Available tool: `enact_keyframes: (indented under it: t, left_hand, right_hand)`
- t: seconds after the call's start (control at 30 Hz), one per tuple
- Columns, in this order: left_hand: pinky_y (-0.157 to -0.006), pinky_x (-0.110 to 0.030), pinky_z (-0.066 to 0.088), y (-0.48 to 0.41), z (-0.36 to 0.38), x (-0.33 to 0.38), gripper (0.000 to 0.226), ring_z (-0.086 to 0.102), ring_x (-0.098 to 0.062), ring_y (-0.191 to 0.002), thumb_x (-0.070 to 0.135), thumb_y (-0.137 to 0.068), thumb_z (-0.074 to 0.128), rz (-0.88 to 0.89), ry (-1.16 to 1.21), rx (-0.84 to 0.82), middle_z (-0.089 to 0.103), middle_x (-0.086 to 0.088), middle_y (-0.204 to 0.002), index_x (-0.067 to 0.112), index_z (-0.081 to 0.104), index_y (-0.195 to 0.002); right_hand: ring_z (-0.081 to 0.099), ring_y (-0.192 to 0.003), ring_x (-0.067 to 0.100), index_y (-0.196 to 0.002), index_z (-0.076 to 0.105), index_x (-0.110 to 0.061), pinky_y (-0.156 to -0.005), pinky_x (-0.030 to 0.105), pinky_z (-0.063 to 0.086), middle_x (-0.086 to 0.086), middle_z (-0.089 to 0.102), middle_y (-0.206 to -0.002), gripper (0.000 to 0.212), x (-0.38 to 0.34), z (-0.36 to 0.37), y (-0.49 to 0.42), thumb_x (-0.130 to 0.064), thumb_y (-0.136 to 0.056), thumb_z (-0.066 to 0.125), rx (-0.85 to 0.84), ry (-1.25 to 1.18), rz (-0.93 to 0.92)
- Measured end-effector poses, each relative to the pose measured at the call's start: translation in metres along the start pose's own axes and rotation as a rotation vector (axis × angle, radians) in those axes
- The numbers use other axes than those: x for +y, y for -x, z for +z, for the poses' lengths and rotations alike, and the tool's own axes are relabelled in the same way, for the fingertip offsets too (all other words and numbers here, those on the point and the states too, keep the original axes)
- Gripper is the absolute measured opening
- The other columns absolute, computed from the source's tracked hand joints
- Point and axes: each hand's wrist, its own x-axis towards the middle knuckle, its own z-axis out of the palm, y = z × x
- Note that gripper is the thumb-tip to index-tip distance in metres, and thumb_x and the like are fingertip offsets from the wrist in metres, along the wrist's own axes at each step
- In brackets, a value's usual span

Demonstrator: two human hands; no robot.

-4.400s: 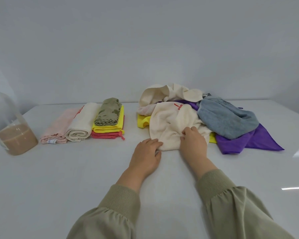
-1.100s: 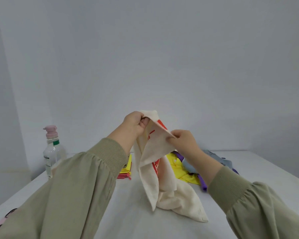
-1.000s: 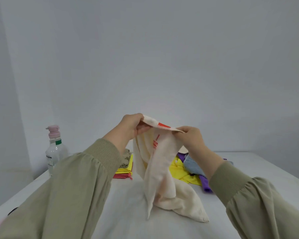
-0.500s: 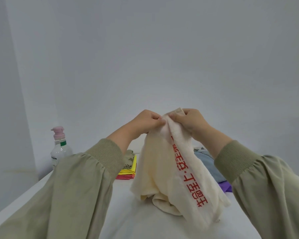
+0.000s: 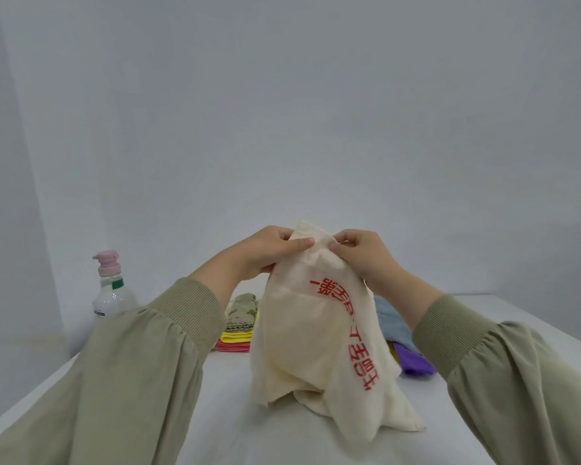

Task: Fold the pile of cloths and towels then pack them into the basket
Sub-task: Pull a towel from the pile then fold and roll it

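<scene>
both hands raised in front of the wall, close together. left hand (image 5: 265,250) pinches the top edge of a cream towel (image 5: 319,333), thumb laid across the cloth; right hand (image 5: 359,253) pinches the same edge just beside it, fingers curled. towel hangs down from the hands, red printed characters running down its right side; its lower end is bunched on the white surface (image 5: 228,407). behind it on the left, a folded stack (image 5: 240,325): olive patterned cloth on top, yellow under it, pink at the bottom. behind on the right, a blue-grey cloth (image 5: 391,322) and a purple cloth (image 5: 413,364), partly hidden by the towel and the right sleeve. pump bottle (image 5: 109,290) with a pink head stands far left on the surface.
</scene>
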Motion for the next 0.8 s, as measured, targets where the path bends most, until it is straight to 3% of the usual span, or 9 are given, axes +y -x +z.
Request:
enact_keyframes:
  t: [0.1, 0.2, 0.3, 0.43, 0.53, 0.6, 0.67, 0.73, 0.8]
  left_hand:
    - [-0.071, -0.026, 0.054, -0.003, 0.003, 0.005, 0.010, 0.068, -0.016, -0.083, 0.026, -0.092, 0.063, 0.039, -0.069, 0.147, 0.072, -0.001, -0.090, 0.017, 0.068, -0.091]
    - [-0.066, -0.026, 0.048, -0.006, 0.002, 0.001, 0.018, 0.062, -0.016, -0.077, 0.027, -0.095, 0.056, 0.057, -0.190, 0.331, 0.067, 0.000, -0.085, 0.014, 0.066, -0.089]
    - [-0.064, -0.028, 0.041, -0.010, -0.003, -0.006, 0.025, 0.053, -0.018, -0.073, 0.028, -0.098, 0.049, 0.051, -0.188, 0.489, 0.058, -0.003, -0.081, 0.008, 0.063, -0.091]
    - [-0.053, -0.026, 0.031, -0.013, -0.020, -0.015, 0.028, 0.040, -0.014, -0.059, 0.023, -0.098, 0.044, 0.004, -0.145, 0.743, 0.045, -0.001, -0.069, 0.009, 0.049, -0.075]
    - [-0.055, -0.025, 0.034, -0.013, -0.032, -0.024, 0.027, 0.045, -0.015, -0.065, 0.019, -0.099, 0.041, -0.058, -0.092, 0.827, 0.047, 0.000, -0.071, 0.007, 0.051, -0.078]
    - [-0.065, -0.027, 0.039, -0.014, -0.036, -0.033, 0.021, 0.049, -0.020, -0.077, 0.018, -0.100, 0.039, -0.115, -0.007, 0.845, 0.050, -0.003, -0.081, 0.006, 0.054, -0.091]
    - [-0.065, -0.029, 0.039, -0.015, -0.036, -0.039, 0.022, 0.047, -0.020, -0.075, 0.016, -0.098, 0.037, -0.168, 0.155, 0.842, 0.049, -0.004, -0.084, 0.007, 0.056, -0.102]
    - [-0.060, -0.029, 0.040, -0.016, -0.032, -0.040, 0.021, 0.049, -0.019, -0.069, 0.012, -0.096, 0.036, -0.190, 0.378, 0.773, 0.051, -0.004, -0.080, 0.008, 0.056, -0.097]
    - [-0.062, -0.030, 0.047, -0.017, -0.022, -0.032, 0.021, 0.056, -0.021, -0.072, 0.007, -0.096, 0.036, -0.155, 0.544, 0.688, 0.057, -0.006, -0.083, 0.011, 0.056, -0.089]
  right_hand:
    - [0.061, -0.069, 0.014, -0.087, 0.071, -0.011, -0.063, 0.025, 0.051, 0.009, 0.069, -0.082, 0.010, -0.009, 0.004, 0.002, -0.018, -0.088, 0.064, -0.009, 0.115, -0.088]
    - [0.063, -0.069, 0.016, -0.089, 0.069, -0.013, -0.065, 0.029, 0.053, 0.006, 0.068, -0.081, 0.007, -0.011, 0.000, 0.001, -0.018, -0.084, 0.069, -0.152, 0.158, -0.018]
    - [0.064, -0.075, 0.019, -0.089, 0.068, -0.009, -0.067, 0.031, 0.054, 0.005, 0.067, -0.083, 0.011, -0.002, -0.010, -0.005, -0.010, -0.078, 0.069, -0.230, 0.465, 0.038]
    - [0.062, -0.071, 0.022, -0.082, 0.068, -0.003, -0.061, 0.031, 0.051, 0.008, 0.064, -0.077, 0.012, 0.028, -0.030, -0.015, -0.013, -0.076, 0.070, -0.018, 0.693, 0.133]
    - [0.050, -0.053, 0.018, -0.063, 0.055, -0.006, -0.045, 0.024, 0.037, 0.004, 0.053, -0.060, 0.023, 0.046, -0.047, -0.018, -0.017, -0.076, 0.071, 0.132, 0.693, 0.225]
    - [0.051, -0.055, 0.019, -0.060, 0.049, -0.008, -0.048, 0.025, 0.040, 0.005, 0.051, -0.060, 0.028, 0.054, -0.054, -0.017, -0.016, -0.077, 0.070, 0.245, 0.487, 0.325]
    - [0.064, -0.081, 0.027, -0.086, 0.061, -0.002, -0.071, 0.037, 0.055, 0.012, 0.064, -0.085, 0.021, 0.058, -0.051, -0.015, -0.019, -0.080, 0.072, 0.288, -0.004, 0.429]
    - [0.063, -0.095, 0.028, -0.113, 0.058, -0.001, -0.090, 0.044, 0.052, 0.014, 0.064, -0.101, 0.035, 0.052, -0.039, -0.012, -0.022, -0.087, 0.068, 0.239, -0.407, 0.441]
    - [0.062, -0.086, 0.023, -0.118, 0.055, -0.003, -0.090, 0.041, 0.050, 0.010, 0.064, -0.096, 0.030, 0.036, -0.021, -0.015, -0.021, -0.094, 0.059, 0.202, -0.592, 0.418]
